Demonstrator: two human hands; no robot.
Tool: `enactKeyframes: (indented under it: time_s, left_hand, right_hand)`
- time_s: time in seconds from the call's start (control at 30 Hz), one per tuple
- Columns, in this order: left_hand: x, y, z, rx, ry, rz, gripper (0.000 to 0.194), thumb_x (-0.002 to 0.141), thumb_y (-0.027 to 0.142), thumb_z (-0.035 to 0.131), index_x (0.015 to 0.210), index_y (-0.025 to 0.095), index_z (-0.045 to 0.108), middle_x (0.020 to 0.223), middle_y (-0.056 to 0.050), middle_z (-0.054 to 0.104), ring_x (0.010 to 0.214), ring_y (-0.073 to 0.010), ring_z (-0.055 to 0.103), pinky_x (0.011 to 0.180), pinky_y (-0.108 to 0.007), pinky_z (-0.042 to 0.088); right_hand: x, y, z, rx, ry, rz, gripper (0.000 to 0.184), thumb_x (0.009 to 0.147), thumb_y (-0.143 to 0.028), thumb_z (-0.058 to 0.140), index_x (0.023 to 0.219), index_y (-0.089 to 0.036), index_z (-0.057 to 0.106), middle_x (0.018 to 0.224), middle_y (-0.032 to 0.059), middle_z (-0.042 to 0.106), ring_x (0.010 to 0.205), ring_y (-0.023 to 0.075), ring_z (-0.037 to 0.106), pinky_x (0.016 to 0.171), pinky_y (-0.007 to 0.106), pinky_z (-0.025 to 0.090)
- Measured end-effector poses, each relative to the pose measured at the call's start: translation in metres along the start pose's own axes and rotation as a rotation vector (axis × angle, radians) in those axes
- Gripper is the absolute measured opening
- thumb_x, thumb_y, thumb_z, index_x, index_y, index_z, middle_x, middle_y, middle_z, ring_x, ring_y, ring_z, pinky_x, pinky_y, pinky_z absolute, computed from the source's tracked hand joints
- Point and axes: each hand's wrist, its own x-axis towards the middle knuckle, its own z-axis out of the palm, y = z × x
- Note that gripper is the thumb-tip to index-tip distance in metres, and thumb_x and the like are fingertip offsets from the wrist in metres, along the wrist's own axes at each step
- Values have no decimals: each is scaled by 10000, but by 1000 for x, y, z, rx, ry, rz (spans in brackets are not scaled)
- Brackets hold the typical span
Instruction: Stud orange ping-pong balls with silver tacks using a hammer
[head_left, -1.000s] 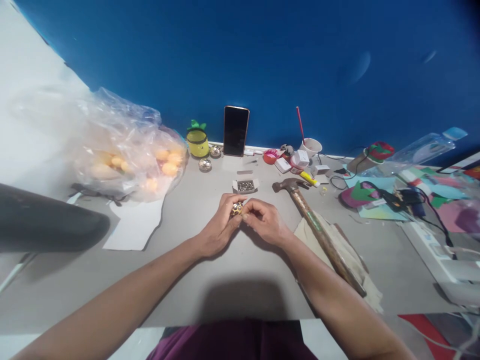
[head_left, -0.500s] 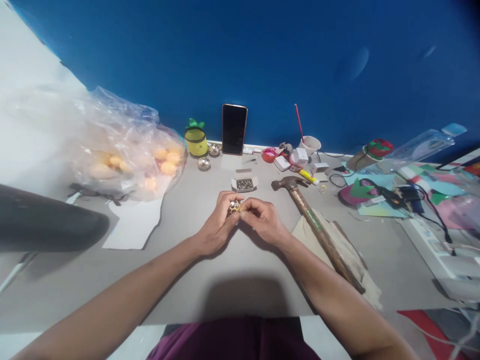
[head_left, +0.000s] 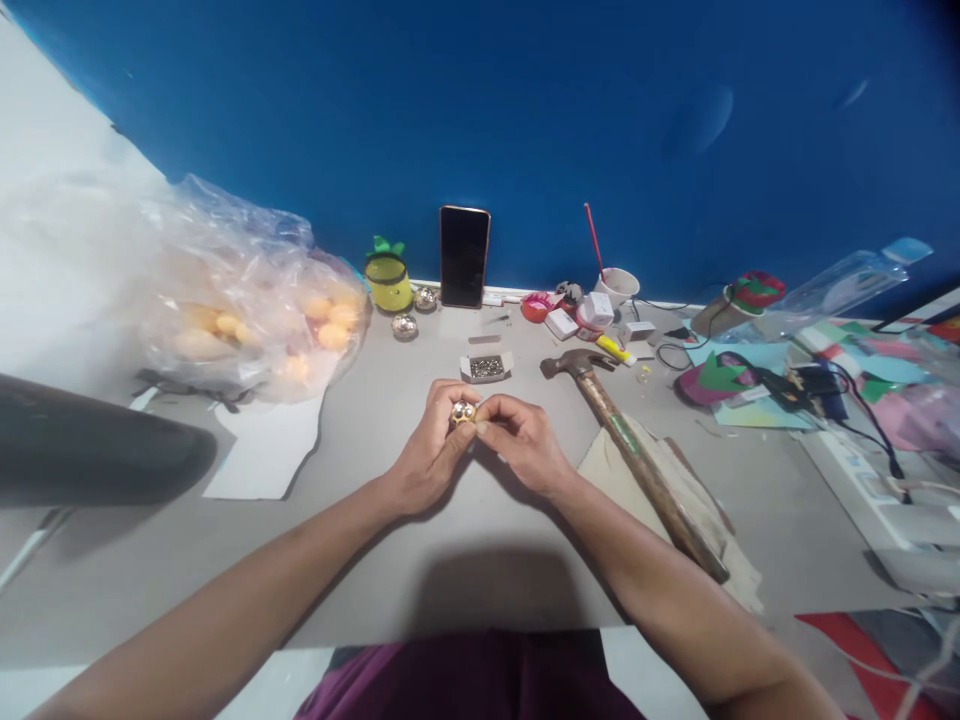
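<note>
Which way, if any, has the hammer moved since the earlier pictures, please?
No, the hammer has not moved: it lies just as far right of the small open box.

The light is fairly bright and seems to come from above. On the desk (head_left: 352, 590) a wide, soft shadow (head_left: 499, 585) lies near the front edge, and weaker shadows follow the forearms (head_left: 247, 590). The plastic bag (head_left: 262, 300) catches whitish glare, and the small shiny ball (head_left: 463, 411) has bright glints, but its fine details are unclear. The blue wall (head_left: 480, 100) looks darker. Toward both sides the view becomes stretched and blurred; the top right corner is nearly black.
</note>
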Motion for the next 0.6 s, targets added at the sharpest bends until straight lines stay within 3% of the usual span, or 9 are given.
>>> enactKeyframes:
  time_s: [0.43, 0.53, 0.6]
  left_hand:
    - [-1, 8, 4, 71, 74, 153, 209, 1079, 383, 423, 1173, 215, 504, 1097, -71, 491, 1020, -207, 503, 890, -359, 456]
    - [-1, 8, 4, 45, 94, 118, 233, 1064, 415, 452, 1154, 213, 526, 1101, -77, 504, 1012, -212, 511, 877, -360, 459]
    - [0, 9, 3, -6, 91, 25, 265, 1039, 452, 495, 1140, 213, 549, 1103, -79, 530, 995, -216, 519, 877, -366, 458]
  right_hand:
    - [-2, -7, 1, 36, -26, 34, 246, 827, -424, 718, 756, -204, 633, 705, -19, 587, 666, 133, 533, 618, 263, 427]
    - [-2, -7, 2, 44, -14, 51, 226, 812, -409, 712, 753, -207, 629, 700, -19, 587, 663, 136, 540, 607, 263, 435]
    - [-2, -6, 3, 37, 17, 65, 211, 799, -394, 708, 742, -207, 627, 691, -19, 591, 661, 136, 543, 598, 260, 434]
